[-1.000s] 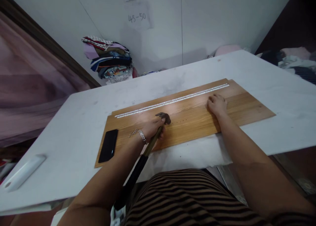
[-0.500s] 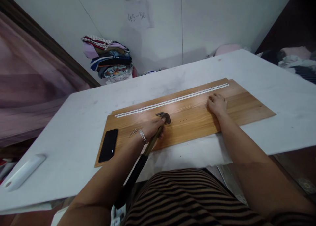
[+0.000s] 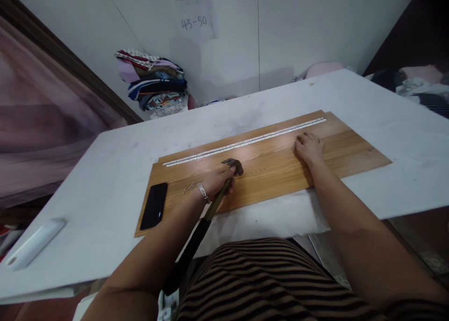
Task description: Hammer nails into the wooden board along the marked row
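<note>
My left hand (image 3: 215, 183), with a bracelet at its wrist, is wrapped round a claw hammer (image 3: 211, 211) just below the head. The dark metal head is over the wooden board (image 3: 273, 185), and the black grip slants back towards my body. Whether the head touches the wood I cannot tell. A short row of small dark dots lies on the board right of the hammer. Several nails (image 3: 189, 187) lie left of my wrist. My right hand (image 3: 309, 148) rests on the board's right half, fingers slightly bent and apart, holding nothing.
Two thin silvery strips (image 3: 245, 143) run along the board's far side. A black phone (image 3: 153, 206) lies on its left end. A white elongated object (image 3: 37, 244) is on the white table (image 3: 94, 190) at left. Folded clothes (image 3: 157, 82) are piled beyond the far edge.
Almost nothing differs. Both hands, the hammer and the board keep their places; only the view has shifted very slightly.
</note>
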The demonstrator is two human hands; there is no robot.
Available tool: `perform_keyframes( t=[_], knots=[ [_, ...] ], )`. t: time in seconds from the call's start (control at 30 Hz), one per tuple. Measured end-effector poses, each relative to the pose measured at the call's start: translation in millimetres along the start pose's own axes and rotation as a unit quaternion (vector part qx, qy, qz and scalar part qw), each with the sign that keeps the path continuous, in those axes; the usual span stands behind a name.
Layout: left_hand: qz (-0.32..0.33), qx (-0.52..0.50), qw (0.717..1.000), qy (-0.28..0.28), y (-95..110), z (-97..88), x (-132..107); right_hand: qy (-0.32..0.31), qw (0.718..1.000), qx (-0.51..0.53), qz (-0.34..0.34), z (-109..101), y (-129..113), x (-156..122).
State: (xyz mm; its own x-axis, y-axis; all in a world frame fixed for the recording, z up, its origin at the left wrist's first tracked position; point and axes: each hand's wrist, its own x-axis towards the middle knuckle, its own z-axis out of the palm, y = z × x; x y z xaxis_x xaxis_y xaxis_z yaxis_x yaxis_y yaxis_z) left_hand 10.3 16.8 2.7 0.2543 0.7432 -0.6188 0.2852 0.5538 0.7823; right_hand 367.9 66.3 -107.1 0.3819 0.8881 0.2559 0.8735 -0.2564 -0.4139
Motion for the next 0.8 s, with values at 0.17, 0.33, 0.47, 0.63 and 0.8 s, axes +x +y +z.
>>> perform_keyframes(
  t=[0.17, 0.33, 0.47, 0.63, 0.8],
  knots=[
    [-0.012, -0.004, 1.0, 0.006, 0.6, 2.4, -0.5, -0.011, 1.0, -0.004, 0.005, 0.4, 0.6, 1.5],
    [0.002, -0.007, 1.0, -0.003, 4.6, 1.7, -4.5, -0.009, 1.0, -0.009, 0.007, 1.4, 1.7, 2.5],
    [0.0, -0.003, 1.0, -0.004, 4.5, 2.3, -2.8, -0.015, 1.0, -0.01, 0.007, 1.0, 1.7, 2.8],
    [-0.002, -0.003, 1.0, 0.002, 0.9, 2.8, -0.8, -0.011, 1.0, -0.007, 0.004, 0.8, 1.4, 2.5],
    [0.006, -0.006, 1.0, -0.008, 3.4, 1.5, -3.7, -0.006, 1.0, -0.007, 0.006, 2.4, 2.7, 3.0]
  ],
)
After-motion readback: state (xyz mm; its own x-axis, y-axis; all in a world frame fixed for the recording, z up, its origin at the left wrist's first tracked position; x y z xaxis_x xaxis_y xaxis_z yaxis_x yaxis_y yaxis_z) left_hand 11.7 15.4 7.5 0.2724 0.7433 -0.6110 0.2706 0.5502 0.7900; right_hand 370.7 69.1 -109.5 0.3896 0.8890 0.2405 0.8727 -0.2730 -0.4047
